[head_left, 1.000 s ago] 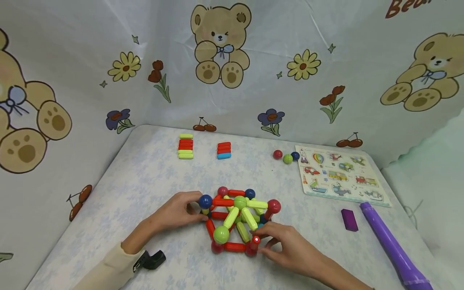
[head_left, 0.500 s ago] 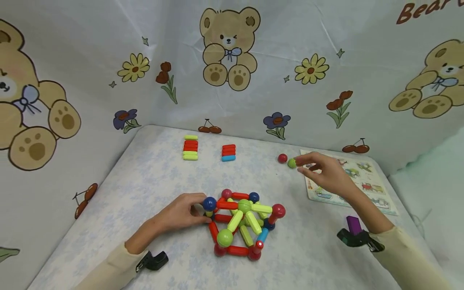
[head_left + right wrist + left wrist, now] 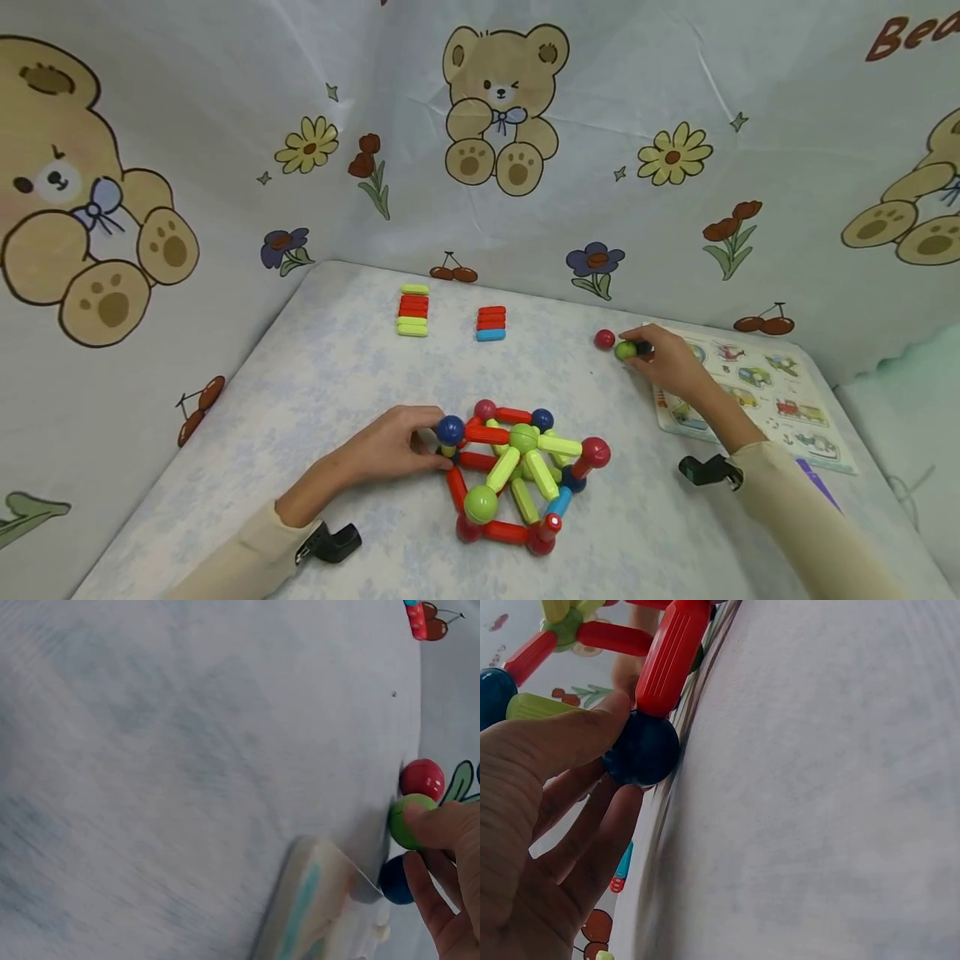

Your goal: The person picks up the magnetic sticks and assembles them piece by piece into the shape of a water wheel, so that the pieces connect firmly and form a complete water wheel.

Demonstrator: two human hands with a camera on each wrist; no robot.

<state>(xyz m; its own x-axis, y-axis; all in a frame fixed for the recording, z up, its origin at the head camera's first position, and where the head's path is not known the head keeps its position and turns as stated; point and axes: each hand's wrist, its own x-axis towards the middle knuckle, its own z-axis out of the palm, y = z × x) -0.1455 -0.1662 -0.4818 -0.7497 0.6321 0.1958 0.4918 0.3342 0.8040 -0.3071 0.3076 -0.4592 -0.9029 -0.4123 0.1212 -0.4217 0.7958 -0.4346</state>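
Note:
A structure of magnetic sticks (image 3: 504, 533) and balls stands on the table, in red, lime, light blue and dark blue. At its left side, my left hand (image 3: 393, 446) pinches a dark blue ball (image 3: 643, 750) at the base between thumb and fingers. Another blue ball (image 3: 450, 430) sits just above. My right hand (image 3: 670, 360) reaches to the back right and pinches a loose green ball (image 3: 626, 350) between thumb and index finger. A loose blue ball (image 3: 396, 880) lies by those fingers, partly covered in the head view. The loose red ball (image 3: 604, 339) is beside the green one.
Two small rows of sticks, one lime and red (image 3: 413, 310), one red and blue (image 3: 491, 323), lie at the back. A picture puzzle board (image 3: 780, 417) lies under and beside the right forearm. A purple object (image 3: 817, 482) is mostly hidden by the right sleeve.
My right hand has left the structure's front right corner and moved to the loose balls at the back right, now gripping the green one. My left hand stays at the structure.

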